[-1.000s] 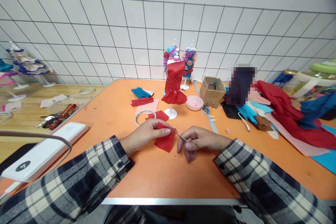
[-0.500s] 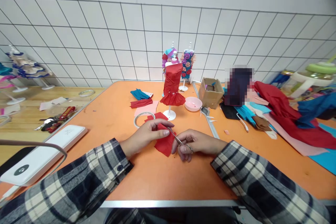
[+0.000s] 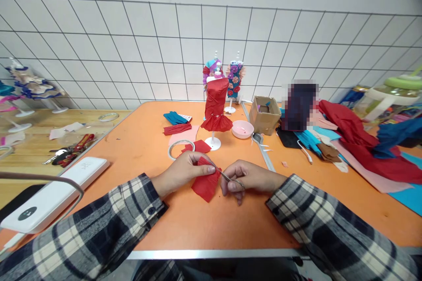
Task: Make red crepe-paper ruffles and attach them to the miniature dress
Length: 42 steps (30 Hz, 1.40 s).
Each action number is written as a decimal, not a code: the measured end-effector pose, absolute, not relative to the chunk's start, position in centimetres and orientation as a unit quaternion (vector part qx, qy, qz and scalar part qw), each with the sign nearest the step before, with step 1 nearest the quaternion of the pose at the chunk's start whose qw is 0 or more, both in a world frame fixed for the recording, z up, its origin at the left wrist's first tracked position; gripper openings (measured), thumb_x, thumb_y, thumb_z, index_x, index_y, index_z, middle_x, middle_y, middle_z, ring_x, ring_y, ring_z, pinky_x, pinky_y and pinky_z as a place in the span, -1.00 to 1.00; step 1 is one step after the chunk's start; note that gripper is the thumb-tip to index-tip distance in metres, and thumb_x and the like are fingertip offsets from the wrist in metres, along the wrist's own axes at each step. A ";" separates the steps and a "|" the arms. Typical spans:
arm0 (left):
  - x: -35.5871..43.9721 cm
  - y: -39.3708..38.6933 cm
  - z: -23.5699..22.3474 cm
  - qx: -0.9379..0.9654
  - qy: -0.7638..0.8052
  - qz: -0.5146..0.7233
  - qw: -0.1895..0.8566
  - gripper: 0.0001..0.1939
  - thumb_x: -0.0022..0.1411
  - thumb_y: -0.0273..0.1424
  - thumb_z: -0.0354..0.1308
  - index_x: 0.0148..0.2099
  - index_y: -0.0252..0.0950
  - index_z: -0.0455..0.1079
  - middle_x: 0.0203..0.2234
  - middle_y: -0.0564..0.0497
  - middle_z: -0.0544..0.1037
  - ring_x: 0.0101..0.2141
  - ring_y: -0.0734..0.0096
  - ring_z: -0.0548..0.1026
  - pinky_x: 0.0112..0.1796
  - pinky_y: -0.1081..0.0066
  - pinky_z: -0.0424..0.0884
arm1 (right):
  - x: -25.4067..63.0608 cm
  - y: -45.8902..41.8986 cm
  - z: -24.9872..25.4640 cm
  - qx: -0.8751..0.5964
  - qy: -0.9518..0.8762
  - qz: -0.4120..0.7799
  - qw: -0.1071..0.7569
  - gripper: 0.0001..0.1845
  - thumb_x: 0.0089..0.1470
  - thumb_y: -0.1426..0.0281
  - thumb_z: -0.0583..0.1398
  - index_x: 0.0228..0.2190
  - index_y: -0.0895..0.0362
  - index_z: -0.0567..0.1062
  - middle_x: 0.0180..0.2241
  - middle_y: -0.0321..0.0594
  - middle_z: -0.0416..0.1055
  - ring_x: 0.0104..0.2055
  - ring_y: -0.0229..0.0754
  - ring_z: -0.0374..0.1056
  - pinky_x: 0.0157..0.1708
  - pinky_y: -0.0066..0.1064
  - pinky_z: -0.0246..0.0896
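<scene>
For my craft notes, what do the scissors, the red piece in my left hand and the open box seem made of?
Scissors: metal, probably steel, with a slight grey sheen. Red piece: likely thin, matte crepe paper, given its faint creases; fabric is possible. Open box: apparently cardboard, dull, judging by its plain tan sides.

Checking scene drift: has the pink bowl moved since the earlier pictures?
No: the pink bowl keeps its place right of the white base under the red-dressed mannequin.
</scene>
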<state>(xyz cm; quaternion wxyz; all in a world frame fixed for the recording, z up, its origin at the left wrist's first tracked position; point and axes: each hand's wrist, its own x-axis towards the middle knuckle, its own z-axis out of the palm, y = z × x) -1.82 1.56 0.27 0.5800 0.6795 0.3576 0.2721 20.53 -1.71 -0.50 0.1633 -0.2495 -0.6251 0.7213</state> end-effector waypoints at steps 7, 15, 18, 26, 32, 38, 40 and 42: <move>-1.6 1.4 -0.2 0.659 0.366 0.277 0.596 -0.63 -0.10 -0.12 0.40 -0.46 -0.36 0.50 -0.48 -0.03 0.57 -0.43 0.39 0.46 -0.34 0.42 0.36 | 20.7 -1.7 -0.5 -0.248 -0.624 0.722 0.166 -0.50 -0.02 0.03 0.29 -0.38 0.28 0.50 -0.60 -0.37 0.27 -0.62 -0.41 0.23 -0.60 -0.55 0.30; -1.5 1.4 -0.5 0.658 0.360 0.268 0.605 -0.62 -0.07 -0.12 0.39 -0.45 -0.38 0.50 -0.48 -0.05 0.58 -0.42 0.36 0.48 -0.33 0.40 0.36 | 20.5 -1.6 -0.7 -0.251 -0.613 0.732 0.158 -0.50 -0.05 0.02 0.31 -0.44 0.25 0.44 -0.60 -0.40 0.23 -0.61 -0.42 0.19 -0.60 -0.55 0.31; -1.6 1.4 -0.7 0.649 0.360 0.274 0.611 -0.61 -0.08 -0.12 0.40 -0.43 -0.38 0.50 -0.47 -0.05 0.58 -0.42 0.36 0.48 -0.33 0.40 0.36 | 20.6 -1.5 -0.7 -0.256 -0.619 0.724 0.164 -0.53 -0.05 0.06 0.32 -0.49 0.24 0.41 -0.61 -0.41 0.20 -0.63 -0.45 0.15 -0.61 -0.55 0.30; -1.6 1.2 -0.7 0.594 0.337 0.340 0.647 -0.58 -0.05 -0.14 0.40 -0.26 -0.37 0.50 -0.35 -0.06 0.59 -0.38 0.36 0.48 -0.31 0.39 0.38 | 20.4 -1.2 -1.1 -0.311 -0.627 0.689 0.186 -0.56 -0.06 0.08 0.33 -0.42 0.23 0.45 -0.60 -0.39 0.27 -0.60 -0.39 0.27 -0.62 -0.56 0.31; -1.4 1.2 -0.6 0.610 0.331 0.311 0.649 -0.62 -0.02 -0.14 0.37 -0.37 -0.39 0.49 -0.45 -0.02 0.55 -0.42 0.38 0.46 -0.34 0.40 0.37 | 20.5 -1.6 -1.3 -0.258 -0.606 0.731 0.180 -0.49 0.00 0.01 0.27 -0.28 0.23 0.46 -0.46 -0.27 0.36 -0.50 -0.35 0.33 -0.58 -0.55 0.35; -1.3 1.0 -0.8 0.595 0.325 0.312 0.665 -0.62 -0.02 -0.14 0.38 -0.37 -0.39 0.48 -0.46 -0.01 0.54 -0.43 0.39 0.46 -0.36 0.41 0.36 | 20.4 -1.5 -1.1 -0.240 -0.604 0.735 0.191 -0.51 -0.01 0.02 0.28 -0.35 0.24 0.45 -0.53 -0.35 0.27 -0.57 -0.39 0.27 -0.63 -0.58 0.32; -1.3 0.9 -0.8 0.589 0.329 0.319 0.666 -0.61 -0.02 -0.12 0.37 -0.37 -0.38 0.47 -0.47 -0.01 0.54 -0.43 0.39 0.45 -0.36 0.41 0.36 | 20.3 -1.5 -0.9 -0.245 -0.613 0.725 0.197 -0.51 -0.02 0.03 0.30 -0.39 0.25 0.44 -0.57 -0.39 0.23 -0.60 -0.41 0.24 -0.64 -0.59 0.29; -1.3 0.9 -0.8 0.593 0.335 0.322 0.657 -0.61 -0.03 -0.11 0.37 -0.37 -0.37 0.47 -0.48 -0.01 0.53 -0.44 0.40 0.45 -0.36 0.41 0.35 | 20.4 -1.5 -0.8 -0.250 -0.621 0.717 0.195 -0.50 -0.03 0.03 0.30 -0.39 0.25 0.45 -0.59 -0.41 0.22 -0.62 -0.41 0.23 -0.64 -0.59 0.28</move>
